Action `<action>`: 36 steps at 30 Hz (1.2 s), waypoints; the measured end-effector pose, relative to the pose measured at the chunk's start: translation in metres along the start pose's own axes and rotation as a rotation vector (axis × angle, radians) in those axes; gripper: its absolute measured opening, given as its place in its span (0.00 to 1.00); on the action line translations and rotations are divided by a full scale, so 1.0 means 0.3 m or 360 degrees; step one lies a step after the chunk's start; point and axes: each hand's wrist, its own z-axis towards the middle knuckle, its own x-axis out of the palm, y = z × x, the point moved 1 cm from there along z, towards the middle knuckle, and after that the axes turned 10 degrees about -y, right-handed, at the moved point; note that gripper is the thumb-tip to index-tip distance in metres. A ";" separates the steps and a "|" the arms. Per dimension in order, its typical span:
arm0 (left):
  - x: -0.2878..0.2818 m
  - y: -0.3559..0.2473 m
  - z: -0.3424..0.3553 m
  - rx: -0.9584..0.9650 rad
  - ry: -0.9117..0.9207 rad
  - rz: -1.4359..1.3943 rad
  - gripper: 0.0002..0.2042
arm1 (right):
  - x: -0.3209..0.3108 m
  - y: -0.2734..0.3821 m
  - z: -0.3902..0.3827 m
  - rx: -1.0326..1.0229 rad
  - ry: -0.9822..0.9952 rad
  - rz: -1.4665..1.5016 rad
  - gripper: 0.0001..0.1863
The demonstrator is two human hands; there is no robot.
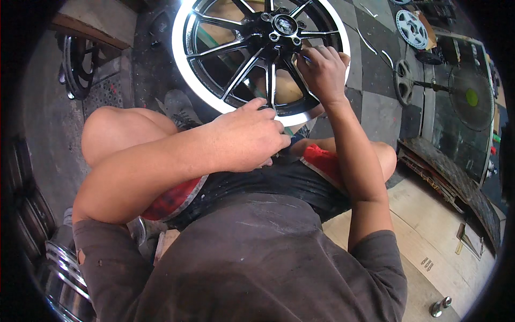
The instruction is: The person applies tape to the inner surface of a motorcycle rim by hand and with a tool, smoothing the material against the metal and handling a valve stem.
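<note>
A black alloy wheel rim (240,88) with a bright machined lip and silver-edged spokes lies tilted in front of my knees. Its hub has a round centre cap (285,24) with bolt holes around it. My left hand (252,134) is at the near edge of the lip, fingers curled over it, the thumb mostly hidden. Over the spokes right of the hub, my right hand (324,70) is closed in a pinch. A small bluish bit shows at its fingertips, too small to name.
A fan (471,97) stands at the right beside a glass panel. Wheel covers (412,29) lie at the far right. Flattened cardboard (424,241) covers the floor at right, with a small metal part (441,307) on it. More rims (64,268) stand at the left.
</note>
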 end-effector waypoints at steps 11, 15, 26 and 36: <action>0.003 0.010 -0.013 0.0008 0.0023 0.0063 0.20 | 0.016 -0.012 -0.065 -0.0046 0.0117 -0.0037 0.09; 0.011 0.010 -0.013 0.0056 -0.0028 0.0036 0.19 | -0.002 0.000 -0.033 0.0010 0.0023 -0.0021 0.08; 0.010 0.015 -0.013 0.0007 0.0052 0.0053 0.18 | 0.018 -0.014 -0.045 -0.0054 -0.0007 -0.0013 0.09; 0.020 0.012 -0.006 0.0019 0.0137 0.0082 0.19 | 0.020 -0.017 -0.035 -0.0053 -0.0062 0.0001 0.09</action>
